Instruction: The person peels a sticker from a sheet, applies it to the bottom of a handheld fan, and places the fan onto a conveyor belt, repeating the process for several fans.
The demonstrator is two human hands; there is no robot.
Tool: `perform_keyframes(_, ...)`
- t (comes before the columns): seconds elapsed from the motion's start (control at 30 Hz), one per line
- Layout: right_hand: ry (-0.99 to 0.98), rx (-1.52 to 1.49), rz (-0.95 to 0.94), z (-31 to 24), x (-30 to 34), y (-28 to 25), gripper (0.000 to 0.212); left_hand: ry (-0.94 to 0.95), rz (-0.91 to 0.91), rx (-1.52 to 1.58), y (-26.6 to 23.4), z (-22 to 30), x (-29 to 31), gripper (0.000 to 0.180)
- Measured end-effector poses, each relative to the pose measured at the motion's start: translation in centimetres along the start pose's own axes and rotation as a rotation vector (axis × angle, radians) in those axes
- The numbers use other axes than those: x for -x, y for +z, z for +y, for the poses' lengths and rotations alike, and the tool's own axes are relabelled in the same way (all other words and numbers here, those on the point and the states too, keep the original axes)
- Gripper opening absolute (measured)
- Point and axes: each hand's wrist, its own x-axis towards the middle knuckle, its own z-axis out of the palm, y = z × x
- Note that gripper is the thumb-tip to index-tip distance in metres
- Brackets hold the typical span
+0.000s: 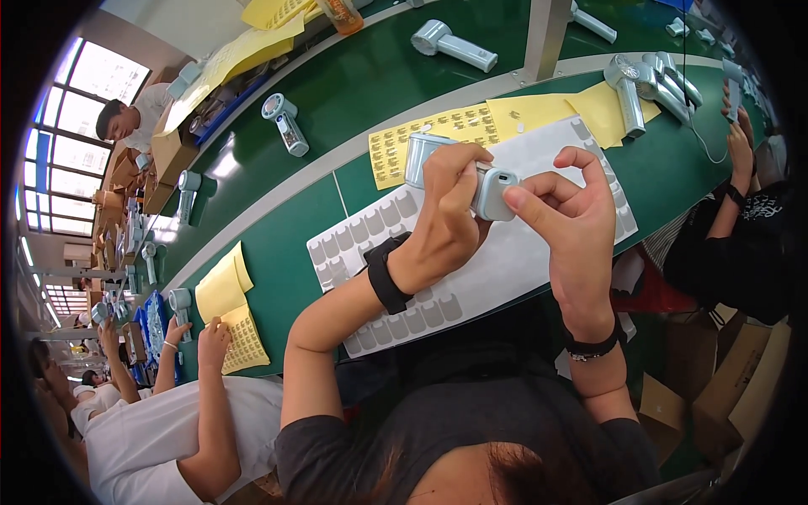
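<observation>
Left hand [450, 198] closed round pale blue handheld fan [495, 202], held raised over the white sticker sheet [522, 261], toward the tabletop's far edge; right hand [576, 206] half curled, thumb at the fan's end, can't tell if anything small is pinched. Tabletop [290, 227] green, near edge running along the person's front, white sheet's lower part reaching that edge. Bare green strip left of the sheet, up to the yellow sheets [223, 290] by the left-hand neighbour; another bare patch right of the sheet, toward the tabletop's right end. Far edge bounded by metal rail [480, 93], upright post [547, 38] rising off it, in the way of reaching across there. Yellow label sheet [433, 130] behind the hands, along far edge, partly under the white one. Cluster of fans [627, 97] near far edge, right side, thin cable [715, 156] looping beside them. Beyond the rail, more fans [454, 46] on a green belt [362, 76]. Cardboard boxes [724, 387] below, right of the person
</observation>
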Motion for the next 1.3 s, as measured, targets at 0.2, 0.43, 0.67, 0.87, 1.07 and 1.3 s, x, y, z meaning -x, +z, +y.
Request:
perform_keyframes(0.2, 0.014, -0.009, -0.004, 0.2, -0.1, -0.1, 0.048, -0.008, -0.002, -0.003, 0.0, 0.1, 0.0, 0.072)
perform_keyframes(0.43, 0.037, -0.038, -0.009, 0.2, -0.2, -0.1, 0.048, -0.013, -0.005, -0.01, -0.1, 0.1, 0.0, 0.072)
perform_keyframes(0.67, 0.017, -0.008, -0.003, 0.3, -0.1, 0.0, 0.047, 0.015, 0.0, -0.036, -0.1, -0.1, 0.1, 0.071)
perform_keyframes(0.87, -0.206, 0.221, 0.039, 0.8, 0.0, 0.8, 0.048, 0.024, -0.002, -0.045, -0.2, -0.3, 0.1, 0.07)
perform_keyframes(1.07, -0.164, 0.725, 0.093, 1.7, -1.4, -1.2, 0.047, 0.016, 0.002, 0.038, 0.2, -1.3, -1.0, 0.074)
perform_keyframes(1.3, -0.244, 0.968, -0.048, 3.6, -1.3, -7.4, 0.031, -0.034, -0.227, -0.217, -0.6, -12.9, -3.6, 0.047)
